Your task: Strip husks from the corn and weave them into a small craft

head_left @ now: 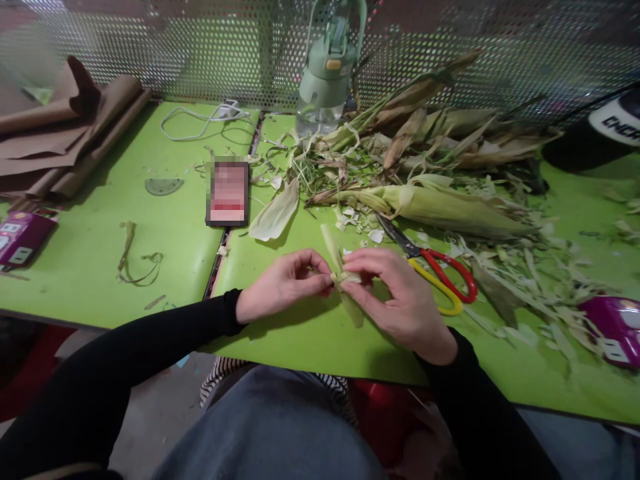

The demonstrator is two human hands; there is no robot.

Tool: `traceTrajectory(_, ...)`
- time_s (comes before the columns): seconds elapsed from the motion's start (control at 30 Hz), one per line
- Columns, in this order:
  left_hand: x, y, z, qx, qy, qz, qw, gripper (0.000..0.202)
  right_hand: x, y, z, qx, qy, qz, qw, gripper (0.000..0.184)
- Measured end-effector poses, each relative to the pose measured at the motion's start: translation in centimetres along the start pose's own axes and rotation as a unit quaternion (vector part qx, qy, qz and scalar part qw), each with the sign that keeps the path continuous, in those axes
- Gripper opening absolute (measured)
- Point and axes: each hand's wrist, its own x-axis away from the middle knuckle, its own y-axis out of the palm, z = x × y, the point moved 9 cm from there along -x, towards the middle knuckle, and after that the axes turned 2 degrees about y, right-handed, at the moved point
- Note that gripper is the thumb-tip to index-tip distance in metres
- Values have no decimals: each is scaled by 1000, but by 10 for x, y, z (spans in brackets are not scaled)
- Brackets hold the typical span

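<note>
My left hand (285, 283) and my right hand (400, 293) meet over the green table (165, 247), both pinched on a folded strip of pale corn husk (340, 270). The strip sticks up between my fingertips and its lower end trails down under my right hand. Both sleeves are black. Scissors with one red and one yellow handle (440, 273) lie just right of my right hand, blades pointing up-left.
A husked corn cob (440, 207) and a heap of dry husks (440, 133) lie behind. A loose husk leaf (275, 213), a phone (227, 192), a green bottle (327, 73), brown paper (65, 133), a white cable (205, 120), purple items (23, 237) (615, 327).
</note>
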Motion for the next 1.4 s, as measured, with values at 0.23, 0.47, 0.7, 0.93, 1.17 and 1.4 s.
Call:
traceTrajectory(0.23, 3, 8, 2, 67, 5, -14, 998, 24, -1, 0, -5, -13, -29, 4, 1000, 7)
traceTrajectory(0.47, 1, 1, 17, 86, 60, 11, 994, 31, 1, 0, 29, 11, 132, 3, 991, 42)
traceTrajectory(0.7, -1, 5, 13, 40, 42, -20, 998, 37, 2, 18, 29, -60, 167, -61, 982, 39)
traceTrajectory(0.93, -1, 11, -2, -17, -6, -81, 997, 28, 10, 10, 36, -183, 230, 53, 954, 30)
traceTrajectory(1.17, 11, 27, -15, 60, -99, -164, 980, 48, 6, 18, 26, -142, 174, 29, 974, 21)
traceTrajectory(1.4, 9, 28, -9, 75, -107, -151, 980, 41, 6, 22, 28, -149, 183, -13, 972, 15)
